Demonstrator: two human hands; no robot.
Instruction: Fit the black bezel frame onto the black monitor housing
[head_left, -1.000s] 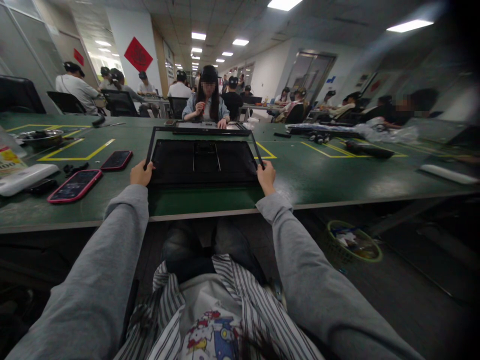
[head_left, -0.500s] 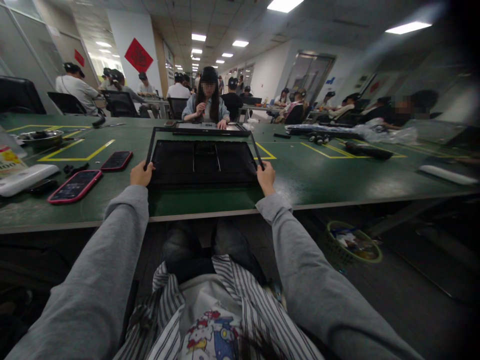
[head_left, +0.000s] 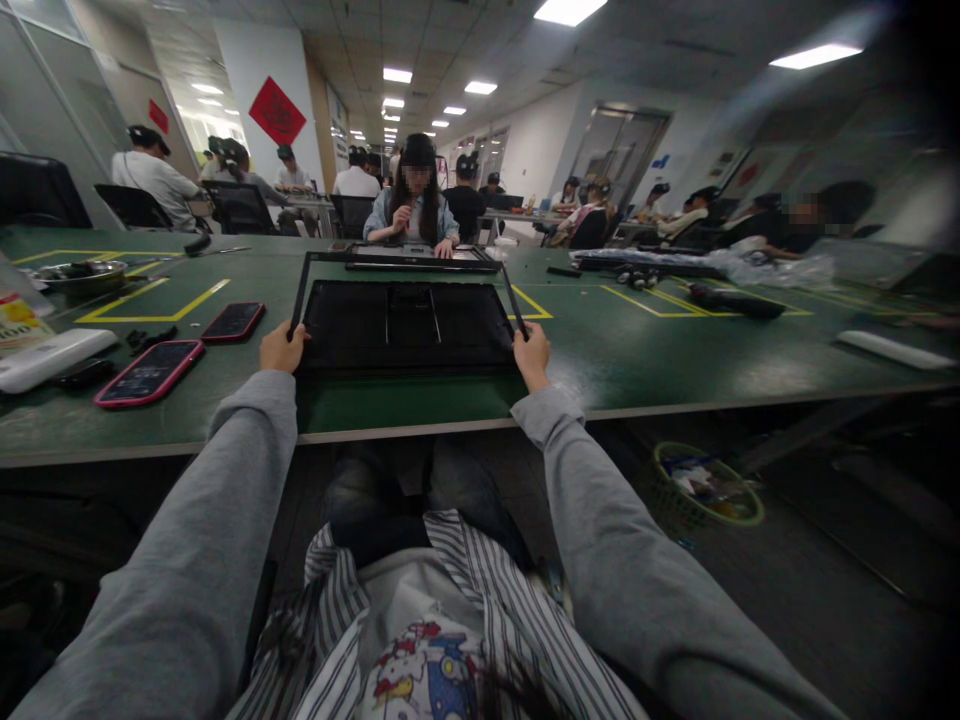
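A black rectangular panel (head_left: 409,325) lies flat on the green table (head_left: 675,350) in front of me, with a thin black frame (head_left: 300,285) raised around it. My left hand (head_left: 281,348) grips the frame's near left corner. My right hand (head_left: 531,352) grips its near right corner. Both hands are closed on the frame, with grey sleeves reaching from the bottom of the view.
Two phones in red cases (head_left: 150,370) (head_left: 233,321) lie left of the panel, beside a white object (head_left: 45,358) and small black parts (head_left: 150,337). A person sits across the table (head_left: 412,205) over another panel. Dark tools (head_left: 735,298) lie far right. A green bin (head_left: 709,487) stands on the floor.
The frame's far edge has lifted very slightly. My hands stay on the same corners. The person opposite has shifted a little.
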